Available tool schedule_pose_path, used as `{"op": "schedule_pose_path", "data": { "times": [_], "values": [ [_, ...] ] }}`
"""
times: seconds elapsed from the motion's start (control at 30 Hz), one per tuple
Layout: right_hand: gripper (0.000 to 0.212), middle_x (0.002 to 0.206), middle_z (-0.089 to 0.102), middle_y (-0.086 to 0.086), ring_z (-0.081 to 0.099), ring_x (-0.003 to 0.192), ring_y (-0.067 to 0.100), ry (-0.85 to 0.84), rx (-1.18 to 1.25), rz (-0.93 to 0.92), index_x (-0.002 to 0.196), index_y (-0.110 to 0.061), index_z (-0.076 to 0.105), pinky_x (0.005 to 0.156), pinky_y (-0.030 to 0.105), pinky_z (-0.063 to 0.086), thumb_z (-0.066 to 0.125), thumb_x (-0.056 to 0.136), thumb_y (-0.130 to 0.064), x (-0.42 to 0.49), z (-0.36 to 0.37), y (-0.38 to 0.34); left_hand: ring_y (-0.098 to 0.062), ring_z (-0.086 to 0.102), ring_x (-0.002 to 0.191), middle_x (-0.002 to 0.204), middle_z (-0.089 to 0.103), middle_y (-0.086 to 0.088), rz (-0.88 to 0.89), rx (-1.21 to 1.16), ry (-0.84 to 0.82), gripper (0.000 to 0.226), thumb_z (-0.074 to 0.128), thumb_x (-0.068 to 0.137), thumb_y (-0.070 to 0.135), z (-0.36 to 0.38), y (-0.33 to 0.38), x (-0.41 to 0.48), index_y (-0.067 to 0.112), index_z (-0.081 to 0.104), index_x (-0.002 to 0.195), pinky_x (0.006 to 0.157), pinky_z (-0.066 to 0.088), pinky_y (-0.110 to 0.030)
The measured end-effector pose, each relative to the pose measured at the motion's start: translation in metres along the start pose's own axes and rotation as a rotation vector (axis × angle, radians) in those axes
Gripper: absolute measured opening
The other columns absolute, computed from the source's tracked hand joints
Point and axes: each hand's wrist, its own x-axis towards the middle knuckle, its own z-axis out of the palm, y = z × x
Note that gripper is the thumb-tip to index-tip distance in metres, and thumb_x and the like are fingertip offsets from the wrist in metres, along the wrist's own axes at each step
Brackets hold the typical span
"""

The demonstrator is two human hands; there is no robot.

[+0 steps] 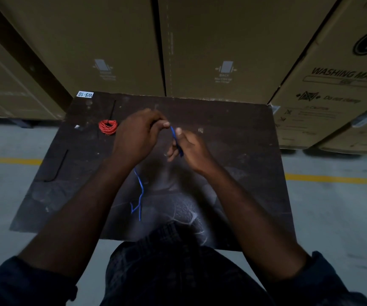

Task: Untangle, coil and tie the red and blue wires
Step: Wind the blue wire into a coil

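A coiled red wire (108,127) lies on the dark table (233,133) at the back left, with a black tie running away from it. Over the middle of the table my left hand (137,134) and my right hand (189,149) are raised close together, both pinching a thin blue wire (176,141). Part of it is bunched in my right hand's fingers. A loose length of the blue wire (140,195) hangs below my left wrist and ends in a kinked tail near the front of the table.
A black cable tie (56,166) lies near the table's left edge and a white "WS-10" label (85,94) sits at the back left corner. Large cardboard boxes (222,47) stand close behind and to the right. Grey floor with a yellow line (332,178) surrounds the table.
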Motion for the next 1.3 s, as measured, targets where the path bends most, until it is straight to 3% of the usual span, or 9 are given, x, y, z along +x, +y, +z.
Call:
{"op": "schedule_pose_path", "data": {
  "times": [0.13, 0.3, 0.43, 0.53, 0.63, 0.8, 0.97, 1.1, 1.3],
  "values": [
    [0.036, 0.053, 0.062, 0.004, 0.060, 0.041, 0.019, -0.163, 0.184, 0.104, 0.074, -0.008, 0.043, 0.049, 0.026, 0.045, 0.029, 0.104, -0.021, -0.004, 0.004, -0.002, -0.018, 0.063, 0.080, 0.083, 0.067, 0.005, -0.127, -0.161, -0.116, 0.025, 0.046, 0.087, 0.044, 0.022, -0.020, -0.007, 0.028, 0.065, 0.083, 0.067, 0.044, -0.031],
    [0.038, 0.051, 0.058, 0.007, 0.056, 0.038, 0.022, -0.283, 0.426, 0.200, 0.071, -0.008, 0.045, 0.070, 0.036, 0.054, 0.034, 0.103, -0.025, -0.009, -0.002, -0.005, -0.013, 0.057, 0.073, 0.076, 0.059, 0.008, -0.141, -0.200, -0.149, 0.021, 0.046, 0.094, 0.035, 0.030, -0.017, -0.018, 0.030, 0.057, 0.077, 0.065, 0.037, -0.028],
    [0.035, 0.051, 0.054, 0.004, 0.055, 0.038, 0.019, -0.214, 0.652, 0.223, 0.069, -0.008, 0.046, 0.073, 0.035, 0.057, 0.038, 0.102, -0.020, -0.009, 0.002, -0.015, 0.001, 0.053, 0.067, 0.074, 0.059, 0.005, -0.264, -0.471, -0.178, 0.017, 0.043, 0.091, 0.031, 0.044, -0.007, -0.028, 0.023, 0.056, 0.083, 0.066, 0.040, -0.024],
    [0.035, 0.052, 0.058, 0.003, 0.061, 0.046, 0.019, -0.103, 0.840, 0.230, 0.069, -0.008, 0.045, 0.067, 0.033, 0.055, 0.036, 0.101, -0.019, -0.005, 0.004, -0.023, 0.013, 0.055, 0.072, 0.081, 0.059, 0.015, -0.232, -0.600, -0.214, 0.019, 0.048, 0.080, 0.021, 0.049, -0.001, -0.034, 0.017, 0.060, 0.095, 0.070, 0.042, -0.011],
    [0.034, 0.052, 0.059, 0.003, 0.060, 0.043, 0.019, 0.013, 0.960, 0.193, 0.069, -0.010, 0.043, 0.064, 0.029, 0.057, 0.035, 0.101, -0.019, 0.000, 0.004, -0.029, 0.018, 0.049, 0.055, 0.071, 0.054, 0.008, -0.289, -0.562, -0.319, 0.015, 0.047, 0.091, 0.007, 0.050, 0.008, -0.035, 0.010, 0.062, 0.092, 0.056, 0.034, -0.008],
    [0.031, 0.065, 0.069, 0.002, 0.070, 0.060, 0.019, 0.193, 0.937, 0.160, 0.075, -0.013, 0.045, 0.048, 0.023, 0.047, 0.036, 0.102, -0.025, 0.007, -0.002, -0.029, 0.005, 0.050, 0.056, 0.062, 0.051, 0.011, -0.288, -0.423, -0.394, 0.034, 0.040, 0.101, 0.021, 0.057, 0.012, -0.038, 0.027, 0.050, 0.069, 0.061, 0.034, -0.020],
    [0.027, 0.072, 0.072, 0.007, 0.072, 0.068, 0.025, 0.376, 0.912, 0.027, 0.079, -0.012, 0.043, 0.063, 0.028, 0.053, 0.036, 0.103, -0.022, 0.018, -0.011, -0.024, -0.011, 0.051, 0.068, 0.065, 0.050, 0.011, -0.182, -0.338, -0.440, 0.028, 0.039, 0.101, 0.027, 0.055, 0.024, -0.049, 0.023, 0.059, 0.082, 0.072, 0.040, -0.029],
    [0.026, 0.075, 0.072, 0.005, 0.072, 0.070, 0.025, 0.425, 0.651, -0.050, 0.080, -0.013, 0.044, 0.068, 0.030, 0.048, 0.035, 0.103, -0.022, 0.024, -0.013, -0.013, -0.018, 0.061, 0.078, 0.078, 0.065, 0.002, -0.001, -0.233, -0.354, 0.027, 0.042, 0.099, 0.024, 0.045, 0.029, -0.049, 0.019, 0.064, 0.084, 0.068, 0.033, -0.020],
    [0.025, 0.081, 0.069, 0.007, 0.072, 0.070, 0.020, 0.477, 0.257, -0.080, 0.083, -0.012, 0.048, 0.072, 0.027, 0.050, 0.037, 0.103, -0.023, 0.026, -0.028, 0.008, -0.015, 0.063, 0.076, 0.081, 0.069, 0.004, 0.064, -0.146, -0.278, 0.031, 0.037, 0.092, 0.043, 0.017, 0.027, -0.045, 0.026, 0.063, 0.085, 0.064, 0.037, -0.027]
  ]
}}
